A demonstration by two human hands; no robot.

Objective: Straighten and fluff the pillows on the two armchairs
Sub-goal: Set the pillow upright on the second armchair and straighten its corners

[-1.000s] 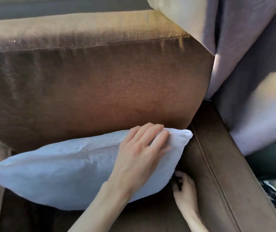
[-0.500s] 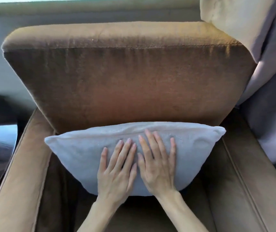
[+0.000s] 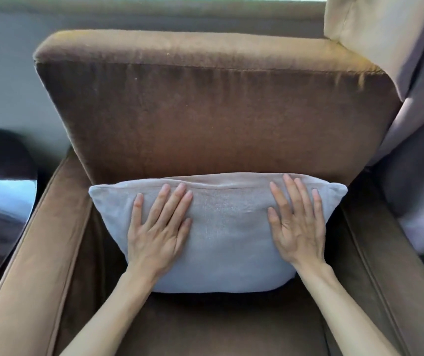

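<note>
Brown velvety fabric covers an armchair (image 3: pixel 205 119) seen from above and in front, with a pale grey pillow (image 3: pixel 221 232) standing on its seat and leaning against the middle of the backrest. Both hands lie flat on the front of the pillow. The left hand (image 3: pixel 159 227) presses the left half and the right hand (image 3: pixel 295 224) presses the right half, each with straight fingers slightly spread and pointing up toward the pillow's top edge. Half a second ago the two hands sat side by side at the pillow's centre; they have since slid apart toward its outer ends, and a second ago the pillow was tilted with one corner pushed toward the right armrest. It now sits level and centred, its top seam roughly straight along the backrest. This suggests the smoothing of this pillow is nearly finished. To the left, a dark shape with a pale patch (image 3: pixel 2 194) sits beside the chair, too blurred to identify. Grey curtain fabric (image 3: pixel 416 124) hangs at the right.
</note>
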